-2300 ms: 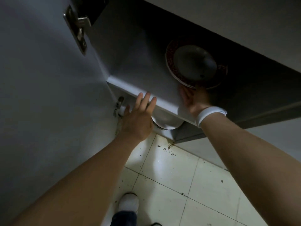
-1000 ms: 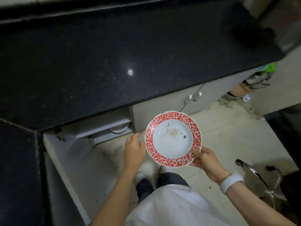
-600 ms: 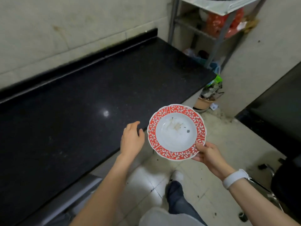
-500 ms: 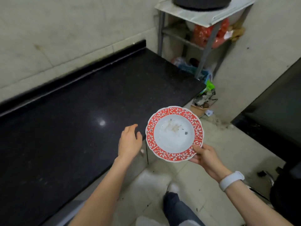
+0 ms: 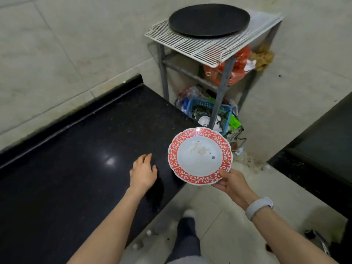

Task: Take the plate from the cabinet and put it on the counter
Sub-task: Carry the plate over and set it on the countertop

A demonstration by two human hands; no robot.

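We hold the plate in the air, our right hand fingers closed on its near rim. It is not yet on the counter, left of them; left hand hovers open.

I see a metal rack standing in the corner, against pale tiled walls. A white wire shelf tops it, with a round black tray lying on that. Under the shelf sits an orange bag; below, at the rack's foot, a blue basket holds clutter. The floor near the rack is pale tile, with crumbs by the wall. A light glints left of the rack.
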